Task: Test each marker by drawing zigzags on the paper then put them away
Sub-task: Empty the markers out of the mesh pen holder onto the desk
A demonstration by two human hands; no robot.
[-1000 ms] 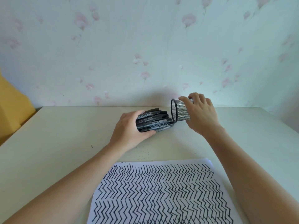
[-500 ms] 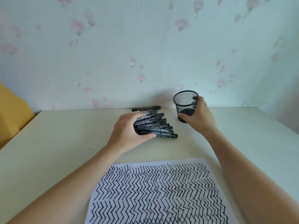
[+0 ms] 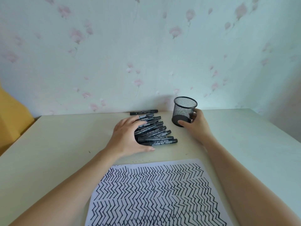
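A pale cream table runs back to a wall papered in light blue-green with faint pink flowers. Something yellow stands off the table's far left corner. Small dark specks dot the tabletop near the paper's top edge.

The paper lies at the near edge between the two forearms, filled with rows of black zigzags.

A heap of black markers lies flat near the middle of the table, caps pointing right and fanned out slightly. The left hand is cupped over the left ends of the heap, fingers spread loosely across the upper markers and the thumb resting on the table just in front of the nearest one; it covers them rather than closing tightly around them. One marker lies alone behind the heap, close to the wall.

To the right of the heap, a black mesh cup stands upright with nothing visible inside. The right hand curls around its lower right side, thumb against the solid base and fingers behind the mesh.
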